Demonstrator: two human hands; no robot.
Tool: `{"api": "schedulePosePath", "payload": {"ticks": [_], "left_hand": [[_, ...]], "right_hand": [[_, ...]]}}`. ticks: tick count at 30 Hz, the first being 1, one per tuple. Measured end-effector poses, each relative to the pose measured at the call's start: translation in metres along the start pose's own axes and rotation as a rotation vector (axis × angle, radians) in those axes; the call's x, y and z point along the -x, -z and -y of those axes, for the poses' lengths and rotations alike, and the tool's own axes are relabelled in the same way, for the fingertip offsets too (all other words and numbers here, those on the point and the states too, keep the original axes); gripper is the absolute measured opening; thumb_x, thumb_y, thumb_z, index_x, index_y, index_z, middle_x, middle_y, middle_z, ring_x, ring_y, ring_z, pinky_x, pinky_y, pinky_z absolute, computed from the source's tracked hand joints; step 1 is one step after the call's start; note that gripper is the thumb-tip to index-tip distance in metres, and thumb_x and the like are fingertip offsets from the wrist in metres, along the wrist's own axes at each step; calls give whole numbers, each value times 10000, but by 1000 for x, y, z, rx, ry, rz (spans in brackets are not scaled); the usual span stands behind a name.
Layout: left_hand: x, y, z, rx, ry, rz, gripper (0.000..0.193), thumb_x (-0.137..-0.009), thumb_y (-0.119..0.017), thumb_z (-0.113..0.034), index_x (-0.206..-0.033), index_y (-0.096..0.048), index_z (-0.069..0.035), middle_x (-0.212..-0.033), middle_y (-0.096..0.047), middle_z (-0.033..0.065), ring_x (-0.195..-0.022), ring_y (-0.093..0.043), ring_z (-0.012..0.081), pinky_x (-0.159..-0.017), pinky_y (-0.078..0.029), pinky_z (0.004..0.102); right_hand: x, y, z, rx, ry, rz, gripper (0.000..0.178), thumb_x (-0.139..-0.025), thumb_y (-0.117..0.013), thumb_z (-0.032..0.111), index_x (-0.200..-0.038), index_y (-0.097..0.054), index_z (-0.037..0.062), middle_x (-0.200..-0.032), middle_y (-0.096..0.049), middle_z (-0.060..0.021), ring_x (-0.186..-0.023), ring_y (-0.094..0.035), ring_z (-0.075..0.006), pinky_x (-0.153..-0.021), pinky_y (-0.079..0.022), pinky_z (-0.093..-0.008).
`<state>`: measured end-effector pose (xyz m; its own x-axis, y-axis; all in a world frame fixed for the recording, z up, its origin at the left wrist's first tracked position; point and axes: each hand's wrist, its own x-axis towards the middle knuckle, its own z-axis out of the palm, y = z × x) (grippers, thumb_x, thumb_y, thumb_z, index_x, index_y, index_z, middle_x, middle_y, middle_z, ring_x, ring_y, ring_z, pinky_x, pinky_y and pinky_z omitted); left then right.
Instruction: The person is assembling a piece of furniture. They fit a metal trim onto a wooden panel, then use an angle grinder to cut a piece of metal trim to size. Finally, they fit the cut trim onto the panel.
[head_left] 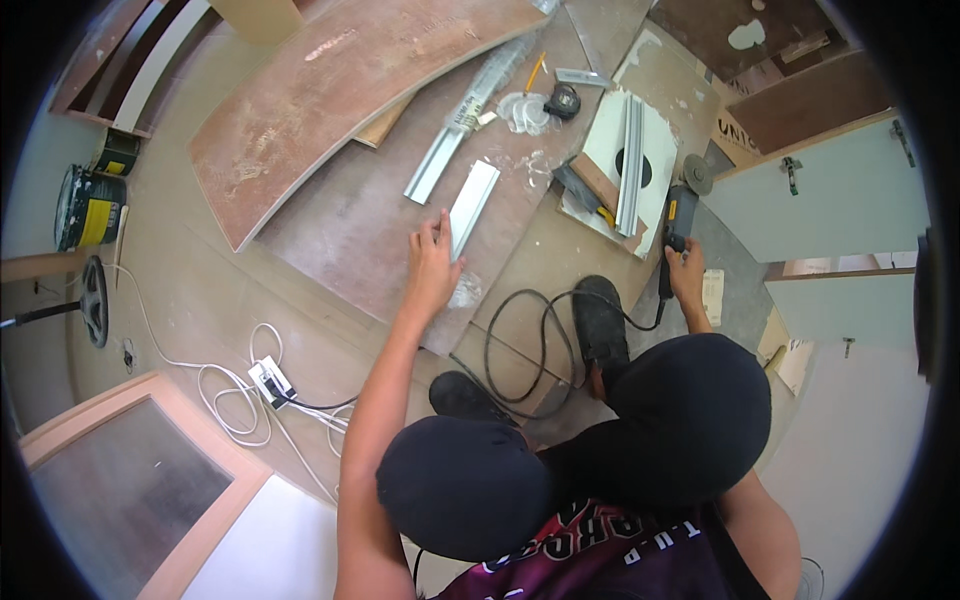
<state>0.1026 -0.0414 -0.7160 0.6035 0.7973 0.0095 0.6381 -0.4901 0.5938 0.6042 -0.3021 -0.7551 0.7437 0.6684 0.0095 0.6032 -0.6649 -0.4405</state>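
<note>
My left hand [432,268] grips the near end of a short silver metal channel [472,208], fingers on its left side and thumb on its right. The channel lies flat on a dusty brown board [330,240]. Just beyond, a second channel piece [430,170] lies beside it, its far part in clear plastic wrap. On the right, my right hand [688,278] is closed around the rear end of a black and yellow angle grinder [680,212]. The grinder's round disc [697,174] points away from me. A black cord [548,330] loops from it across the floor.
Long metal rails [631,165] rest on a white board [608,130] left of the grinder. A tape measure [563,101], pencil [535,72] and square [583,77] lie farther off. A white power strip [270,380] with tangled cable sits left, near a wood-framed panel [140,490]. Buckets [88,207] stand far left.
</note>
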Motion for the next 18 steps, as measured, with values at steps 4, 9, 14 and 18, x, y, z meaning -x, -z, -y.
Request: {"api": "schedulePosePath", "payload": {"ticks": [4,9,14,18], "left_hand": [[-27,-3,10,-22,73,109,949,-902,-859,-147,-1720,-380,-105,-1511,-466,234,-1321,-475,438,-1162,-445,504],[-21,-1,0,88,152,86,925,-892,-862,-137,-1702,-415,-123,-1500,-481,234,-1378,-460,441,-1186,-432,499],[-20,27,-19,-46,208,210,842,-919,-834,-131,-1665,-446,-92,-1497,-494,228,-1385,-472,440,-1185,-438,494],[-35,63,-23,-114,190,463,779,-969,-807,-156,-1658,-448,-93,-1495,-491,230,-1388,-484,431,-1188,-431,484]], "right_hand": [[-25,-34,5,-31,-86,22,725,-980,-805,331,-1486,-515,-99,-1431,-598,-327,-1344,-588,-448,-1124,-490,-498],[-42,-18,-30,-140,-278,67,825,-921,-839,394,-1486,-516,-113,-1439,-579,-335,-1330,-595,-437,-1123,-484,-482],[-70,-17,-31,-191,-349,176,849,-880,-856,415,-1472,-525,-95,-1367,-613,-323,-1295,-608,-444,-1105,-483,-487],[-73,-30,-24,-267,-386,112,797,-870,-876,385,-1410,-529,-88,-1276,-668,-320,-1176,-677,-452,-1037,-517,-490]]}}
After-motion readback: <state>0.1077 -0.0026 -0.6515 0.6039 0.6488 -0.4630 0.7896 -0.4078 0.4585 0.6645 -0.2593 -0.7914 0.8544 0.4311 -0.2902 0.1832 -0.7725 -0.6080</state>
